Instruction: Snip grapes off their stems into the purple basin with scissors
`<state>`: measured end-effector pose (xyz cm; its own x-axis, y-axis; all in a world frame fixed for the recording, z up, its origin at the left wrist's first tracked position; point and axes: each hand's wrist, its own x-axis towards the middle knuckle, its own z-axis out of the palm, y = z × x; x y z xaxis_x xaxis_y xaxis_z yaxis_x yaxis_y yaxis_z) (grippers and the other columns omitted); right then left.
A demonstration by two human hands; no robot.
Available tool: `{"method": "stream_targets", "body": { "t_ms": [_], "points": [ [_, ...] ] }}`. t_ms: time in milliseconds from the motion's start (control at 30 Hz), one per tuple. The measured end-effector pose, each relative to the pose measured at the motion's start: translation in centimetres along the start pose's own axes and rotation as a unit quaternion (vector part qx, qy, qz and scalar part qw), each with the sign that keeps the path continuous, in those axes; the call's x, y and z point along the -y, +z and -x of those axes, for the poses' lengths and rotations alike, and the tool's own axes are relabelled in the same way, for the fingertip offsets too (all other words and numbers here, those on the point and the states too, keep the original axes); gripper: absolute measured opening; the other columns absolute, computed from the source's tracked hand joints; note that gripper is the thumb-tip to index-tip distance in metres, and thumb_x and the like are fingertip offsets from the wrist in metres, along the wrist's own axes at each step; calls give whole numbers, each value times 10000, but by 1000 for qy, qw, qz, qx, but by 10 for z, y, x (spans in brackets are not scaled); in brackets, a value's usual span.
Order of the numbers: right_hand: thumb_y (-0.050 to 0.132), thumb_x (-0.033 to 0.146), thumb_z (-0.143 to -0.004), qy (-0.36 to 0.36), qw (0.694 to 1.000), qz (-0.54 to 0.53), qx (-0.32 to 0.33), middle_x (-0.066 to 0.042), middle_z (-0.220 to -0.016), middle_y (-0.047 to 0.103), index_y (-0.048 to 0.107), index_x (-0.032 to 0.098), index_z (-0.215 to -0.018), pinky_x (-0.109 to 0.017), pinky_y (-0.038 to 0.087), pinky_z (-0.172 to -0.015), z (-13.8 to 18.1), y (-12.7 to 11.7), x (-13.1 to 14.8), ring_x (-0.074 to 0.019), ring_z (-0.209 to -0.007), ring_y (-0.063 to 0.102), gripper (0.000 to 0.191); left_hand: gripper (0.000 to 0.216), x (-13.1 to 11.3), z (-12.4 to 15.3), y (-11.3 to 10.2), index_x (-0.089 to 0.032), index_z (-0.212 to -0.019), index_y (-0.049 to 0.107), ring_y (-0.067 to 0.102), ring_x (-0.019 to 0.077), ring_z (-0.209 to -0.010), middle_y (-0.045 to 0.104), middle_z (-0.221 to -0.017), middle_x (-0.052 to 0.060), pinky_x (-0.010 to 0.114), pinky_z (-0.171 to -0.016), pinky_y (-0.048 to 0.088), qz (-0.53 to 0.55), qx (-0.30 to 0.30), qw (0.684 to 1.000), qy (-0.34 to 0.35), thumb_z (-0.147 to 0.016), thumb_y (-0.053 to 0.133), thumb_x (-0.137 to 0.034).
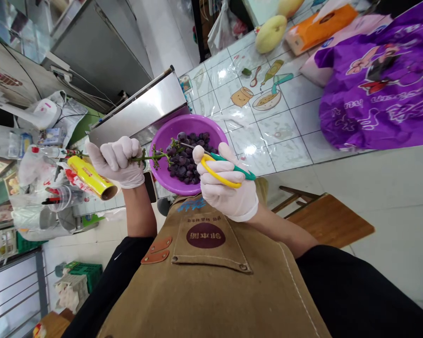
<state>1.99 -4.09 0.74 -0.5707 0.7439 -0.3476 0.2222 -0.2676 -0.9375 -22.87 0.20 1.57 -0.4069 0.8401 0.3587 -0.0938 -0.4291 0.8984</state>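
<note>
My left hand [118,161], in a white glove, is closed around the green stalk of a grape bunch [151,157] and holds it over a purple bowl [162,141]. Dark purple grapes [186,162] lie in that bowl. My right hand [225,188], also gloved, grips scissors [223,169] with yellow and green handles. The blades point at the stalk, just above the grapes. A brown apron covers my chest below both hands.
The bowl sits on a tiled counter [285,126] with cartoon prints. A purple bag [380,84], an orange packet [320,26] and pale fruit [270,33] lie further along it. A yellow film roll [91,178] and a steel box [141,110] are to the left, a wooden stool [327,218] on the floor.
</note>
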Motion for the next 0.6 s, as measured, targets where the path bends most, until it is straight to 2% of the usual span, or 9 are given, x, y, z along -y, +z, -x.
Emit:
{"method": "stream_targets", "body": {
  "t_ms": [133, 267, 433, 500, 533, 567, 600],
  "points": [
    [-289, 348, -1088, -12, 999, 21, -27, -10, -906, 490, 321, 198, -1732, -233, 325, -607, -2, 1, -2, -134, -621, 338, 900, 858, 5, 5, -1, -217, -473, 69, 35, 125, -404, -126, -419, -44, 343, -447, 212, 24, -15, 999, 19, -1032, 151, -863],
    [-196, 352, -1132, -14, 998, 51, -33, -27, -932, 549, 323, 193, -1733, -242, 330, -616, -3, 1, -5, -147, -666, 418, 809, 886, 9, 7, -1, -218, -427, 113, 62, 118, -371, -83, -394, -41, 324, -427, 247, 63, -3, 997, 34, -1073, 246, -810],
    [-220, 308, -1126, 1, 998, 63, -23, -20, -894, 564, 344, 176, -1720, -252, 332, -619, -3, 2, -2, -145, -690, 489, 830, 891, 9, 10, 3, -222, -403, 82, 15, 114, -371, -108, -382, -39, 321, -404, 256, 85, -2, 996, 25, -1051, 145, -831],
    [-239, 352, -1123, 5, 1000, 3, -3, 5, -864, 536, 327, 190, -1706, -239, 307, -590, -5, 3, -2, -128, -644, 463, 828, 901, 10, 11, 4, -226, -389, 65, -3, 109, -360, -129, -373, -40, 318, -393, 258, 109, 11, 994, 25, -1034, 133, -852],
    [-250, 391, -1120, 3, 998, -64, 11, 25, -830, 498, 339, 203, -1681, -224, 279, -560, -6, 4, -3, -116, -605, 427, 834, 909, 11, 11, 4, -228, -382, 61, -4, 107, -353, -135, -368, -41, 314, -387, 258, 119, 18, 992, 25, -1020, 141, -871],
    [-245, 436, -1121, -1, 988, -154, 25, 46, -789, 442, 372, 214, -1636, -208, 241, -523, -8, 5, -4, -106, -561, 377, 834, 916, 12, 10, 3, -231, -377, 57, 1, 105, -346, -138, -364, -43, 309, -381, 258, 125, 22, 992, 25, -1003, 153, -894],
    [-217, 484, -1129, -3, 965, -259, 36, 65, -748, 371, 424, 220, -1570, -194, 196, -485, -10, 6, -7, -98, -520, 316, 822, 922, 14, 10, 2, -234, -374, 56, 13, 104, -341, -137, -360, -44, 304, -378, 259, 127, 24, 991, 21, -984, 163, -916]
  ]
}}
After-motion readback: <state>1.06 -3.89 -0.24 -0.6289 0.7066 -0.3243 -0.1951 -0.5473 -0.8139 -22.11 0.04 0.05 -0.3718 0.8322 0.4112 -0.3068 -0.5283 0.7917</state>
